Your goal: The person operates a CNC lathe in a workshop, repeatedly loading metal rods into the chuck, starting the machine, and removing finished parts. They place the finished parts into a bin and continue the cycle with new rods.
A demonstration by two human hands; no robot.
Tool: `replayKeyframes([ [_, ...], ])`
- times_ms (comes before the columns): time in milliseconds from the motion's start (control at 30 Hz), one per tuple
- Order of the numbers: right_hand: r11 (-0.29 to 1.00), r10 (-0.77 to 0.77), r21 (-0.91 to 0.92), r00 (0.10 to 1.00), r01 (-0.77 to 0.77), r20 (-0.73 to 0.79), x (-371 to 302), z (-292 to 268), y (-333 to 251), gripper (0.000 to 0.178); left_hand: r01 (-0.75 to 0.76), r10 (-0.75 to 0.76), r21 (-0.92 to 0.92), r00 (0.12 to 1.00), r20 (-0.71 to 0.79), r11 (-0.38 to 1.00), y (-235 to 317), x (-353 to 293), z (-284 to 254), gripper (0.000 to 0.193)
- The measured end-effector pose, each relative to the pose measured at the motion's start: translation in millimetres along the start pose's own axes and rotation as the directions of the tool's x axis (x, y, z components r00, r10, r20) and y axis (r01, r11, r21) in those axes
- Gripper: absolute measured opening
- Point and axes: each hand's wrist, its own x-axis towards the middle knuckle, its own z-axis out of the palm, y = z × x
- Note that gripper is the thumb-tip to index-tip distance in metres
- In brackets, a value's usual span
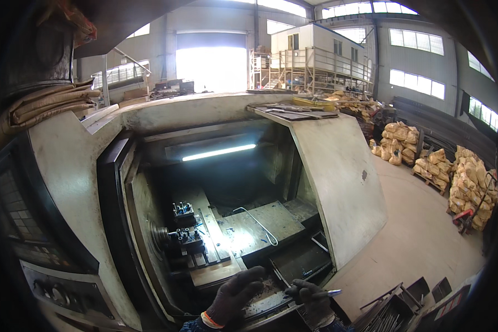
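My left hand [233,297], in a dark work glove with an orange cuff edge, is raised at the front edge of a lathe [346,182]. Its fingers are loosely bent and apart, with nothing seen in them. To its right, my gloved right hand [314,303] is closed round a slim pen-like tool [333,292], whose silvery-blue end sticks out on the right. Beyond my hands, inside the machine, are tool holders [189,238] on a slide and a round chuck [159,235] at the left. A bent pale rod [260,227] lies on the metal cover.
A lit tube lamp [220,152] shines inside the lathe. The control panel [55,293] stands at left. Flat dark pieces [293,112] lie on top of the machine. At right are stacked yellowish sacks [470,185], a red pallet jack [463,217] and a bin of metal rods [390,315].
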Motion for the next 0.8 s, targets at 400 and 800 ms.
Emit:
replayKeyframes([
  [400, 0.989, -0.117, 0.095, 0.993, 0.116, 0.000, 85, -59, -61, 0.050, -0.011, 0.019, 0.028, 0.955, -0.295, 1.000, 8, 48, 31, 0.038],
  [800, 0.995, -0.101, 0.018, 0.995, 0.100, 0.017, 109, -63, -60, 0.058, 0.028, 0.423, 0.621, 0.708, -0.565, 0.783, 12, 31, -39, 0.028],
])
